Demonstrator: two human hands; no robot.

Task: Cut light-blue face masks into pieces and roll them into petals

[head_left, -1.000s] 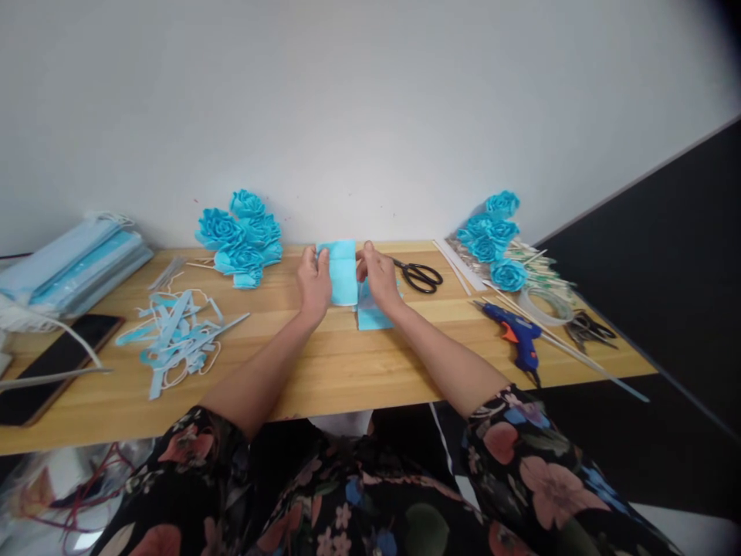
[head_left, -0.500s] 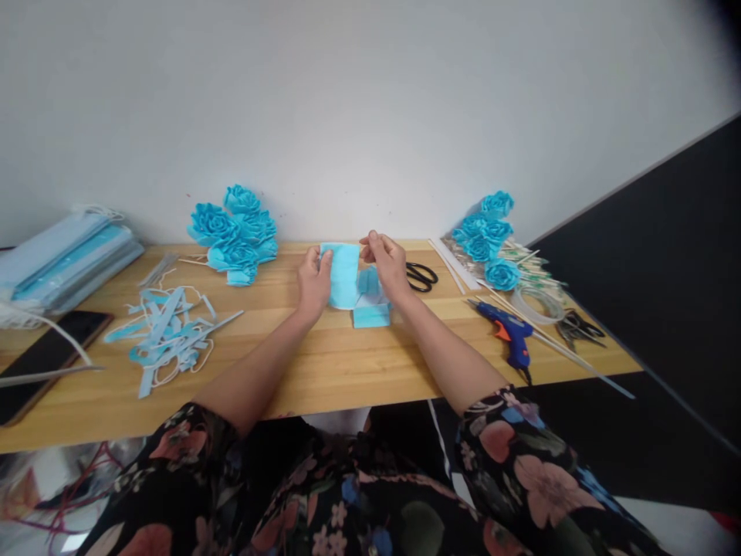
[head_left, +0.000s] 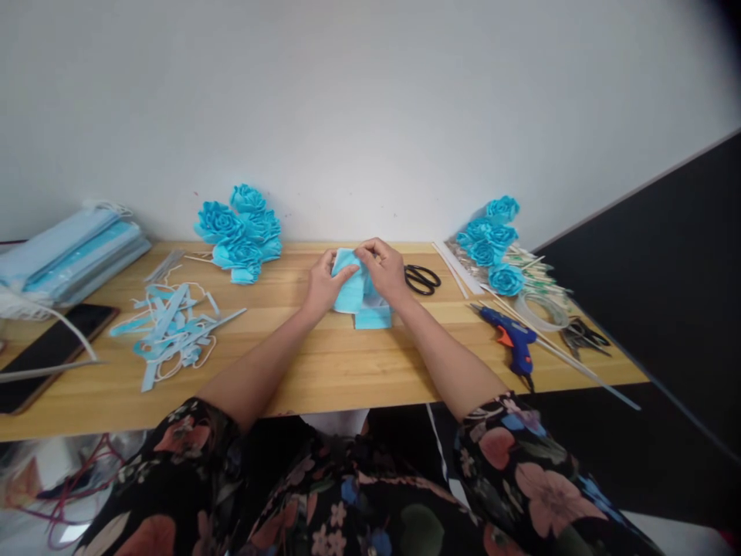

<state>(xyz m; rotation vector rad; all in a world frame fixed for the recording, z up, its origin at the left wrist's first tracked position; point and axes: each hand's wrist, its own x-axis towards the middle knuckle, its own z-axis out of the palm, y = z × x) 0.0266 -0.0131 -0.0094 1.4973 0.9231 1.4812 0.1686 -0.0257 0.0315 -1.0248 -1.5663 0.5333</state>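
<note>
A light-blue piece of face-mask fabric is held up over the middle of the table. My left hand grips its left side, thumb laid across the front. At its upper right edge, my right hand pinches the fabric between thumb and fingers. More cut blue fabric lies on the table just below and behind the held piece, partly covered by it and by my right hand. Black-handled scissors rest right of my right hand, their blades hidden.
Blue fabric roses stand at left, more roses at right. Loose strips and ear loops lie left, near a phone and stacked masks. A blue glue gun, clear tape roll and pliers sit right.
My right hand has moved left onto the fabric's upper right edge and now pinches it. My left hand and the fabric have shifted slightly right, and the fabric is bent.
</note>
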